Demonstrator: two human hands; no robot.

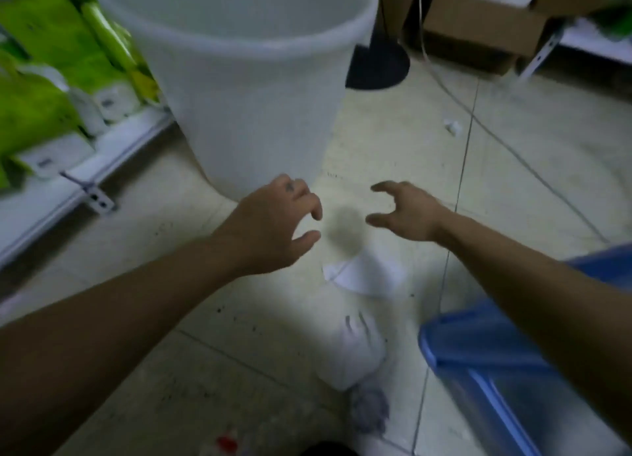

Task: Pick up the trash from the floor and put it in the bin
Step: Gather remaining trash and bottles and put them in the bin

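Floor tiles point(393, 154), pale and speckled, fill most of what we see, and on them stands the big white bin point(253, 89), upright and open at the top, just beyond our hands. Shelving point(85, 168) with green packages point(41, 89) runs along the left of it, and a blue plastic crate point(485, 363) sits at our right, partly under our right forearm. Cardboard boxes point(478, 28) lie at the far right behind a dark round stand base point(379, 69).

Our left hand point(273, 223) and right hand point(407, 213) hover side by side in front of the bin's foot, both with fingers spread and curled, holding nothing.

Trash lies on the floor: a folded white paper point(366, 274) just below and between our hands, a larger crumpled white wad point(355, 353) nearer to us, a grey fuzzy clump point(369, 411) touching that wad, and a small white scrap point(452, 126) well off to the right of the bin. The picture is blurred, so finer details escape us.
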